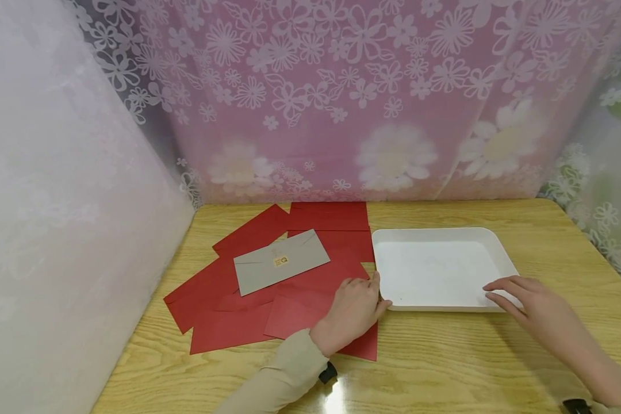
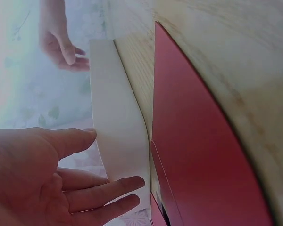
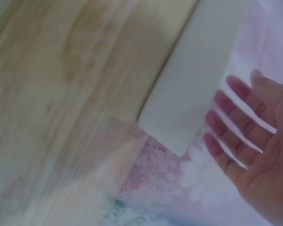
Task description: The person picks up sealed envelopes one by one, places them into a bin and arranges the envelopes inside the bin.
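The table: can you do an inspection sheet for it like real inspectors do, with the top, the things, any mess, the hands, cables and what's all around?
Surface: table with a light wood-grain top.
Job's things: red envelopes spread overlapping; one grey envelope with a small sticker lies on top of them; a white tray is to their right.
Clutter: nothing seen.
Left hand: touches the tray at its near left corner.
Right hand: at the tray's near right corner; I can't tell whether it touches.
Cables: nothing seen.
Surroundings: pink flowered sheet behind, whitish sheet at left.
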`<move>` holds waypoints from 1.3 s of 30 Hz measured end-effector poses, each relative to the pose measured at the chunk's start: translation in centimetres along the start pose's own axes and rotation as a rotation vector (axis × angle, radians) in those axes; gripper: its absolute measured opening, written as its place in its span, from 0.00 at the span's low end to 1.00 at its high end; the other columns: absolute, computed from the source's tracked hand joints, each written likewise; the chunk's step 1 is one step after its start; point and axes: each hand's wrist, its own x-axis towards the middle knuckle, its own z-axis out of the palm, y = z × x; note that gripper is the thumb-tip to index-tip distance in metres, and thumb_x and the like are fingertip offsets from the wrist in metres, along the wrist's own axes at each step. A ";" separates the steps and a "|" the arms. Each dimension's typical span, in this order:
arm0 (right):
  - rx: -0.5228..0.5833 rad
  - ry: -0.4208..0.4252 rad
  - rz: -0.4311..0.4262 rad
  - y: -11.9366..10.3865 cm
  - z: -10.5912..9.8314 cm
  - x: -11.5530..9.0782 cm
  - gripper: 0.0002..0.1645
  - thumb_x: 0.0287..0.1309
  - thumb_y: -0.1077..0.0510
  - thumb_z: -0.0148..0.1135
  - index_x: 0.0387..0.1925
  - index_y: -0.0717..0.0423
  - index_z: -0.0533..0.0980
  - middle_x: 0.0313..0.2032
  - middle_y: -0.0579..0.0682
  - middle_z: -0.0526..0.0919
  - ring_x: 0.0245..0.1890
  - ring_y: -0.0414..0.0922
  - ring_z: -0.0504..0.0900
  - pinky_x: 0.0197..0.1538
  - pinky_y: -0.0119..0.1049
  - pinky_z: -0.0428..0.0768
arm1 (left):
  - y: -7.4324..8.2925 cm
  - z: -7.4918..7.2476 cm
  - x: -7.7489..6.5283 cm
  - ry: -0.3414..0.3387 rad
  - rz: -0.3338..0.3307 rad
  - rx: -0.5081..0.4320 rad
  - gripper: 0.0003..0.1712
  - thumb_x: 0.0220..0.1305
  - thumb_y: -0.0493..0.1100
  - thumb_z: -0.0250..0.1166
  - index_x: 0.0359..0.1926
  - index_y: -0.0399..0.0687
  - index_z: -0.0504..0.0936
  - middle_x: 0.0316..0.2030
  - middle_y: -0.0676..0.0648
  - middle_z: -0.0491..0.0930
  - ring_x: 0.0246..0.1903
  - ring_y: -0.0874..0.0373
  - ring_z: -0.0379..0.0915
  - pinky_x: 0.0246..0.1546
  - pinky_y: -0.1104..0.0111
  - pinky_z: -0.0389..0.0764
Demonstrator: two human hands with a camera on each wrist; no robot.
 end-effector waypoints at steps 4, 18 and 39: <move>-0.026 -0.012 -0.090 0.3 0.7 0.2 0.06 0.57 0.56 0.73 0.35 0.46 0.82 0.31 0.38 0.82 0.26 0.39 0.77 0.28 0.35 0.76 | 0.0 -0.1 -0.1 0.006 -0.001 0.004 0.33 0.71 0.60 0.62 0.65 0.40 0.78 0.40 0.51 0.88 0.43 0.58 0.84 0.52 0.66 0.79; -0.160 -0.210 -0.206 2.2 2.0 -0.5 0.16 0.73 0.55 0.56 0.37 0.63 0.83 0.35 0.55 0.84 0.39 0.58 0.83 0.51 0.59 0.78 | 0.0 0.0 -0.1 0.017 0.001 0.016 0.34 0.71 0.61 0.62 0.66 0.42 0.77 0.40 0.53 0.87 0.43 0.59 0.84 0.53 0.66 0.79; -0.255 -0.180 -0.273 2.3 1.9 -0.5 0.14 0.75 0.58 0.48 0.35 0.56 0.77 0.31 0.47 0.76 0.34 0.53 0.77 0.32 0.50 0.75 | -8.3 -2.4 -0.3 0.112 -0.168 -0.222 0.21 0.72 0.52 0.65 0.58 0.47 0.84 0.49 0.47 0.86 0.46 0.51 0.83 0.46 0.60 0.83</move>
